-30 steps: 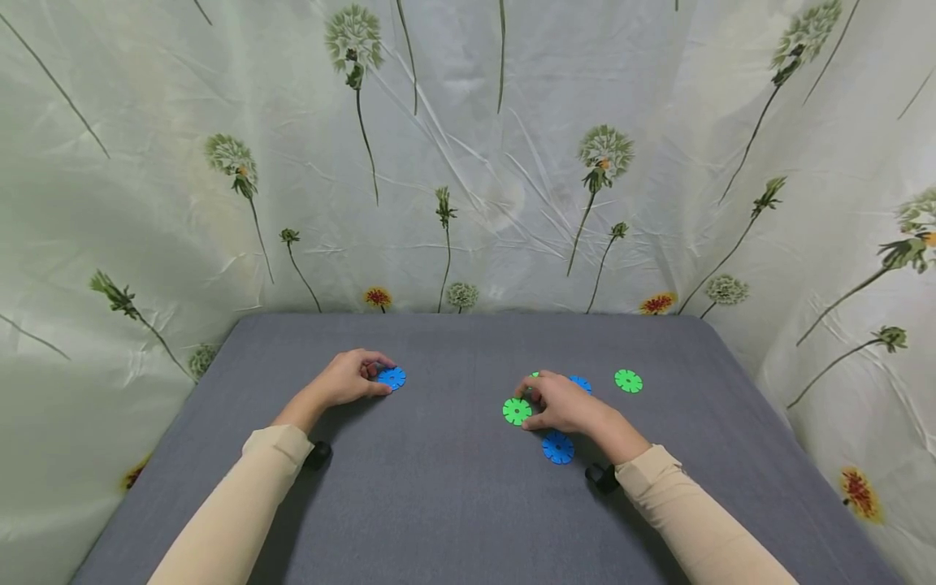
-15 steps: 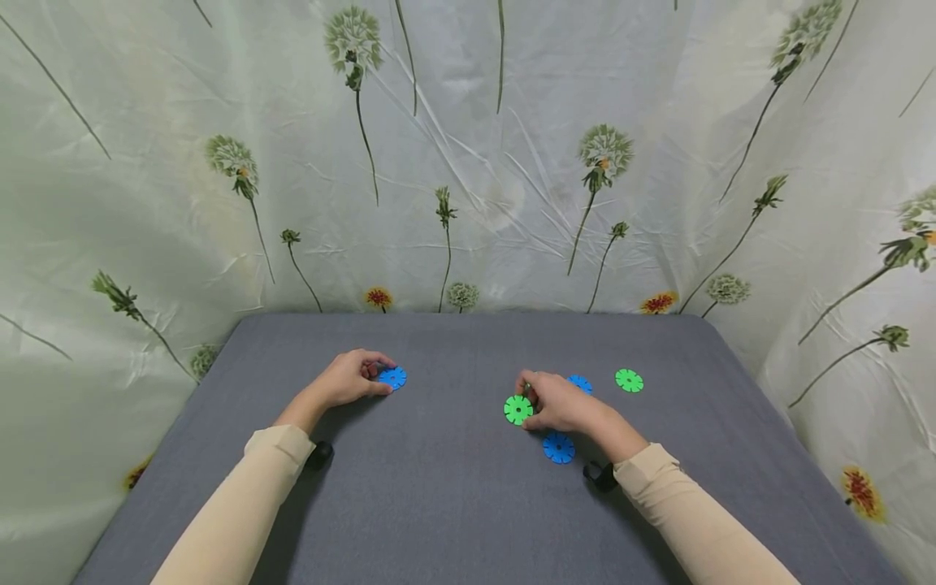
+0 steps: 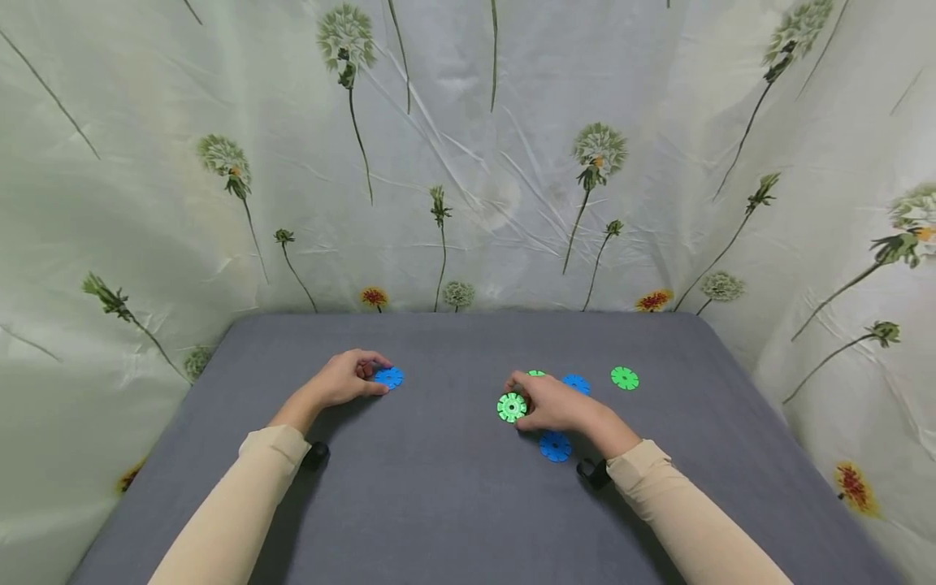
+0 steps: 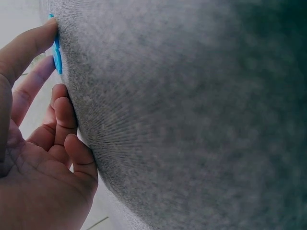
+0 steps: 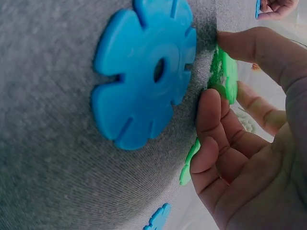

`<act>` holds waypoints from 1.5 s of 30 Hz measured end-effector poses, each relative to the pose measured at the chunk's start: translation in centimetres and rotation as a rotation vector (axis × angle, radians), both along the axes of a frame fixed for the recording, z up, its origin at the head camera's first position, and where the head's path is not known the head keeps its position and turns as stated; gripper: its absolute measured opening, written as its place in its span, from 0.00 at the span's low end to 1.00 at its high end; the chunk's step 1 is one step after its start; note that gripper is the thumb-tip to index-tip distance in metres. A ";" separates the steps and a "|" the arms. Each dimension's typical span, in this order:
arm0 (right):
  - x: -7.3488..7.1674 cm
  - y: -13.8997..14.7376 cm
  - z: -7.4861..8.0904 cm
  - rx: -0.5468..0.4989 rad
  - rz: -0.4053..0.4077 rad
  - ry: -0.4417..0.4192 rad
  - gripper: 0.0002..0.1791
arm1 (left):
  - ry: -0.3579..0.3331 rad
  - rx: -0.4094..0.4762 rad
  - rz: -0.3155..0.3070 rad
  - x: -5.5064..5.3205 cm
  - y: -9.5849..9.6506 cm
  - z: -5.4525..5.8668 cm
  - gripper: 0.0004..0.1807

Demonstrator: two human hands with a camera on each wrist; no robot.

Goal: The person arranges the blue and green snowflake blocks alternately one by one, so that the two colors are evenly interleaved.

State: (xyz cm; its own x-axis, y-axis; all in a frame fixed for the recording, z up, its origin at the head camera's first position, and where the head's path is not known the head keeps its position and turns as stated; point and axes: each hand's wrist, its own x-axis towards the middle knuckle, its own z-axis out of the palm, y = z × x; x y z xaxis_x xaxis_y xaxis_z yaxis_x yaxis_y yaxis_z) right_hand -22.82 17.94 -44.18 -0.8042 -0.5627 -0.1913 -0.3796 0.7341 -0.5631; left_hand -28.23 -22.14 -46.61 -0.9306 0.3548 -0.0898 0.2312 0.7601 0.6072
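Note:
At left in the head view, my left hand (image 3: pixel 347 379) pinches the rim of a blue notched plastic disc (image 3: pixel 389 378) between thumb and fingers. The left wrist view has that blue disc (image 4: pixel 58 56) edge-on, close to the cloth, with the other fingers curled beside it. My right hand (image 3: pixel 550 403) pinches a green notched disc (image 3: pixel 511 408), which tilts and catches the light. Seen from the right wrist, this green disc (image 5: pixel 231 76) stands off the cloth at one side. A blue disc (image 3: pixel 556 446) lies below the right hand, and another green disc (image 3: pixel 537 374) peeks out behind its fingers.
Farther right on the grey cloth-covered table (image 3: pixel 439 504) lie one more blue disc (image 3: pixel 576 383), partly behind the right hand, and a green disc (image 3: pixel 625 379). A flower-printed curtain (image 3: pixel 483 162) hangs around the table's back and sides.
The green disc in my right hand now tilts and looks brighter, having lain flatter before. My left hand keeps its place on the blue disc. The head view has shifted slightly.

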 end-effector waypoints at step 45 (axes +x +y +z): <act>-4.3 -4.7 0.7 -0.088 -0.040 0.002 0.26 | -0.029 0.024 0.023 0.0 -0.3 0.0 0.20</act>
State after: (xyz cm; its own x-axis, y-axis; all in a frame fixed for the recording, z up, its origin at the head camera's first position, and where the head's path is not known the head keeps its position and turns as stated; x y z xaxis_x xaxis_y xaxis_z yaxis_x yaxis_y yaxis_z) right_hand -27.10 13.24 -43.51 -0.8268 -0.5444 -0.1415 -0.3518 0.6968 -0.6251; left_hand -28.23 -22.43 -46.56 -0.9356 0.3361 -0.1080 0.1964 0.7499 0.6317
